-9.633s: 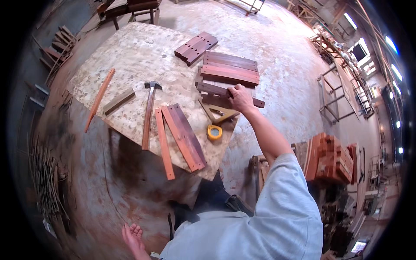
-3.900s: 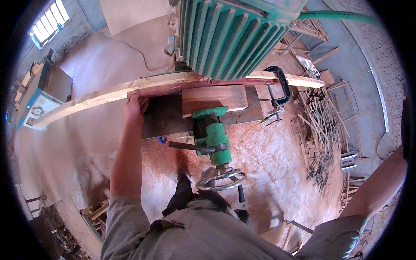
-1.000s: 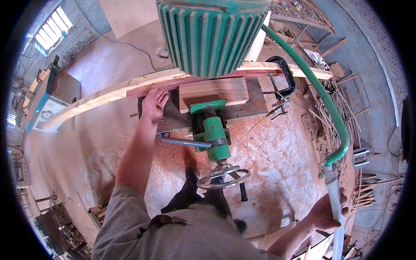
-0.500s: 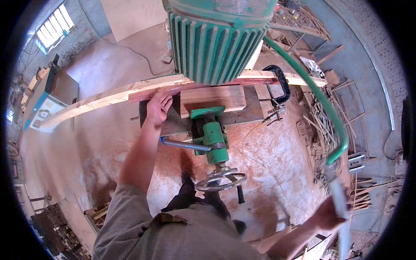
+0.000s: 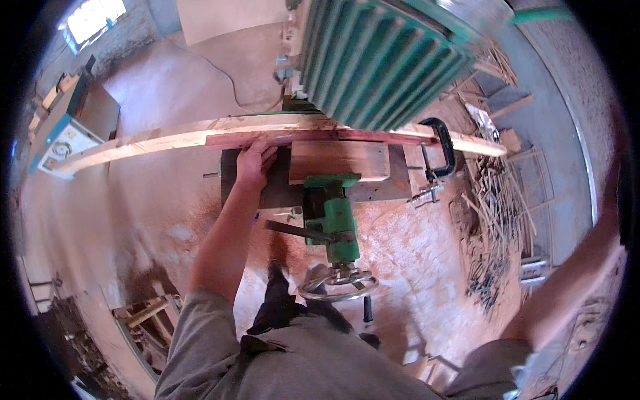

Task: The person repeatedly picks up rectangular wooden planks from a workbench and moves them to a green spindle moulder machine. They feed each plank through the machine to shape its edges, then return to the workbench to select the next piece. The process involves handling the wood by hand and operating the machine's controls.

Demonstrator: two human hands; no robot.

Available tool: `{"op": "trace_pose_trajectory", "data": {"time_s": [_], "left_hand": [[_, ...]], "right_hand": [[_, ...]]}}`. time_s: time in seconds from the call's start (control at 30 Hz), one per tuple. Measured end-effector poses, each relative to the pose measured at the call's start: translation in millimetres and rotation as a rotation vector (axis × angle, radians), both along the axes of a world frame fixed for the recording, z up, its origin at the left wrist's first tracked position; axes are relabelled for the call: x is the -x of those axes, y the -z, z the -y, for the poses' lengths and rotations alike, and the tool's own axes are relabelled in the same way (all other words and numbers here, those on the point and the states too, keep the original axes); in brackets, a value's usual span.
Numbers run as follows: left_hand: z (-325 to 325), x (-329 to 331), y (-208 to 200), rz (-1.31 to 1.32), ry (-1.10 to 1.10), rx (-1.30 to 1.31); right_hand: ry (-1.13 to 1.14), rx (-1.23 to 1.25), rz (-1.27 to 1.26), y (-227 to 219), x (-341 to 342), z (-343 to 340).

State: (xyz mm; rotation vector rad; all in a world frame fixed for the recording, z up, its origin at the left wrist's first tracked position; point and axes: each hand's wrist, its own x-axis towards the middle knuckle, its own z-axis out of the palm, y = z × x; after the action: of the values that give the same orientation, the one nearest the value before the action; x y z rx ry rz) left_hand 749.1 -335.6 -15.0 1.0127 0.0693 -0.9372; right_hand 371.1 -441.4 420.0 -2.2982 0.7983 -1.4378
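Observation:
My left hand (image 5: 257,162) rests on the reddish wooden strip (image 5: 303,136), its fingers laid out over the edge. Behind that strip runs a long pale timber (image 5: 157,141). Just right of my left hand, a wooden block (image 5: 341,160) lies against the green clamp head (image 5: 332,180) of the machine. My right forearm (image 5: 570,287) reaches up along the right side. The right hand is lost in blur and darkness at the picture's rim, so its fingers and anything in them cannot be made out. A green lever (image 5: 543,14) shows at the upper right.
A large ribbed green motor (image 5: 390,63) hangs over the work. A black C-clamp (image 5: 448,148) grips the timbers' right part. Below the block are a grey handle (image 5: 293,231) and a metal handwheel (image 5: 339,294). Scrap sticks (image 5: 500,227) lie at right; a cabinet (image 5: 80,133) stands at left.
My right arm has swung up and outward to the right rim. The green lever has moved from the right side to the upper right. My left hand remains on the reddish strip.

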Motion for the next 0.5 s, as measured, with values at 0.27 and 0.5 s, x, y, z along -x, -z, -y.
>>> {"op": "trace_pose_trajectory", "data": {"time_s": [0.27,0.5], "left_hand": [[9.5,6.0,1.7,0.003,-0.029,-0.011],[4.6,-1.1,11.7,-0.016,-0.055,-0.025]], "right_hand": [[-0.758,-0.606,-0.810,299.1,-192.9,-132.5],[-0.729,-1.582,0.872,326.8,-42.7,-22.0]]}}
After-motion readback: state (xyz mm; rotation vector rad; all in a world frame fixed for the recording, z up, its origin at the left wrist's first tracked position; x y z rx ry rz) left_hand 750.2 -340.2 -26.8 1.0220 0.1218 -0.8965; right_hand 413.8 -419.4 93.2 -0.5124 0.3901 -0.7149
